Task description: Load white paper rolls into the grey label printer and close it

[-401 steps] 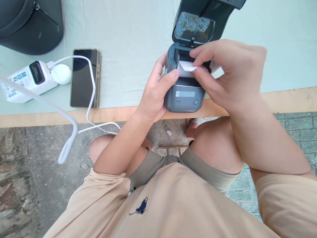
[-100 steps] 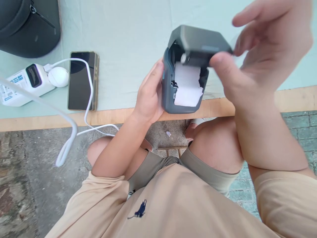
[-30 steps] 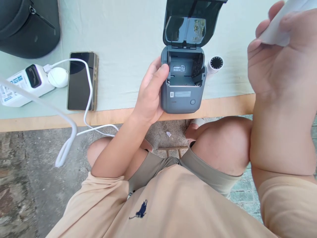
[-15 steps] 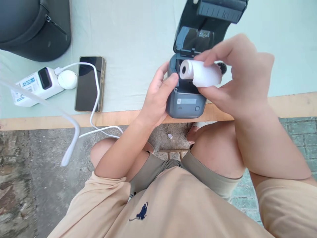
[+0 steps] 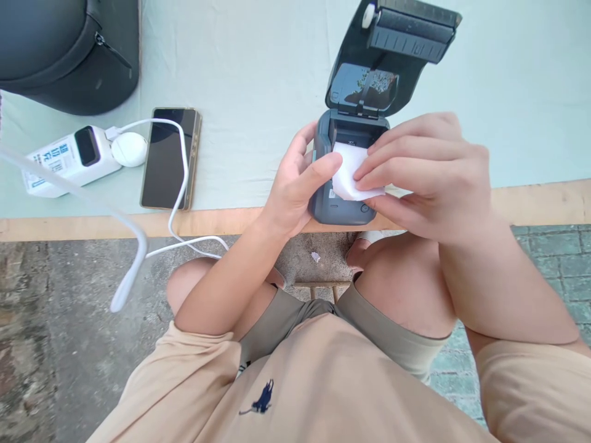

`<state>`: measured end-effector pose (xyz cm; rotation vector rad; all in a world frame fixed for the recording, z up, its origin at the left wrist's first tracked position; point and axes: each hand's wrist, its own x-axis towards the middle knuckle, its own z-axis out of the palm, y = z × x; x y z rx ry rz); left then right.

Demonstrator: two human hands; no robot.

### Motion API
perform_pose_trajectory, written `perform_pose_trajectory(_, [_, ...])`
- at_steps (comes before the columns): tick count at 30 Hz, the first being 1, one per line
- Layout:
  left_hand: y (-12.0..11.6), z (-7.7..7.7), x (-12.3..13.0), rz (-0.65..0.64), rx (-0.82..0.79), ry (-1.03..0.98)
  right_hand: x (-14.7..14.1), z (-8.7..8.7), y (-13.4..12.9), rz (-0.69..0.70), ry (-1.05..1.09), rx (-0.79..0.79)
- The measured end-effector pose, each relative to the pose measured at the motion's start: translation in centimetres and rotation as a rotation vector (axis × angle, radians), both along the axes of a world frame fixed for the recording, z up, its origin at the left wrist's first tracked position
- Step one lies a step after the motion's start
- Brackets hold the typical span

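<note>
A small dark grey printer (image 5: 344, 213) stands at the table's front edge with its lid (image 5: 392, 58) raised. My left hand (image 5: 298, 181) grips the printer's left side, its thumb tip against the edge of the white paper roll (image 5: 347, 169). The fingers of my right hand (image 5: 425, 175) are closed on the paper roll from the right. The roll lies over the front part of the printer's open compartment, and its paper hangs over the front face. Part of the roll is hidden behind my right fingers.
Left of the printer lie a phone (image 5: 168, 160), a white power strip (image 5: 69, 163) with a round plug (image 5: 129, 149), and a white cable (image 5: 184, 157) running over the phone and off the edge. A black bag (image 5: 69, 55) sits at the back left.
My right hand has moved down and left, bringing the paper roll from above the compartment to its front part. The dark round piece at the roll's right end is now out of sight.
</note>
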<state>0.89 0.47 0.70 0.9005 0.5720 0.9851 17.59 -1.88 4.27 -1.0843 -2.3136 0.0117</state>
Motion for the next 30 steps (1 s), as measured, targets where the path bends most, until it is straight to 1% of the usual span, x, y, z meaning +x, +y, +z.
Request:
perform_pose_trajectory(4, [0.0, -0.1, -0.1, -0.008, 0.016, 0.099, 0.2, 0.1, 0.0, 0.02, 0.048, -0.04])
perform_pose_trajectory(6, [0.0, -0.1, -0.1, -0.017, 0.017, 0.131, 0.3, 0.2, 0.0, -0.04, 0.069, -0.065])
perform_pose_trajectory(9, [0.0, -0.2, -0.1, -0.029, 0.03, 0.124, 0.5, 0.2, 0.0, -0.168, -0.011, -0.105])
perform_pose_trajectory(11, [0.0, -0.3, -0.1, -0.026, 0.032, 0.11, 0.5, 0.2, 0.0, -0.189, -0.089, -0.138])
perform_pose_trajectory(13, [0.0, -0.3, -0.1, -0.014, 0.027, 0.112, 0.5, 0.2, 0.0, -0.17, -0.09, -0.137])
perform_pose_trajectory(14, [0.0, -0.3, -0.1, -0.008, 0.025, 0.117, 0.4, 0.2, 0.0, -0.171, -0.03, -0.102])
perform_pose_trajectory(15, [0.0, -0.3, -0.1, -0.004, 0.027, 0.123, 0.3, 0.3, 0.0, -0.201, 0.058, -0.056])
perform_pose_trajectory(17, [0.0, -0.3, 0.0, -0.009, 0.037, 0.138, 0.1, 0.5, 0.1, -0.329, 0.246, 0.006])
perform_pose_trajectory(19, [0.0, -0.2, 0.0, -0.021, 0.055, 0.149, -0.2, 0.9, 0.5, -0.433, 0.314, -0.014])
perform_pose_trajectory(20, [0.0, -0.2, -0.1, -0.024, 0.067, 0.153, -0.3, 1.0, 0.7, -0.428, 0.305, -0.061])
perform_pose_trajectory(21, [0.0, -0.2, -0.1, -0.023, 0.08, 0.156, -0.4, 1.1, 1.0, -0.391, 0.317, -0.098])
perform_pose_trajectory(22, [0.0, -0.2, -0.1, -0.022, 0.092, 0.157, -0.4, 1.1, 1.3, -0.342, 0.363, -0.112])
perform_pose_trajectory(24, [0.0, -0.3, -0.2, -0.012, 0.105, 0.163, -0.2, 1.0, 1.8, -0.269, 0.514, -0.09])
perform_pose_trajectory(26, [-0.1, -0.4, -0.2, -0.004, 0.103, 0.178, 0.3, 0.7, 2.1, -0.27, 0.629, -0.035])
perform_pose_trajectory(27, [-0.1, -0.5, -0.3, -0.003, 0.097, 0.187, 0.5, 0.6, 2.2, -0.285, 0.645, -0.008])
perform_pose_trajectory(30, [0.0, -0.5, -0.3, -0.003, 0.08, 0.198, 1.1, 0.3, 1.9, -0.372, 0.576, 0.007])
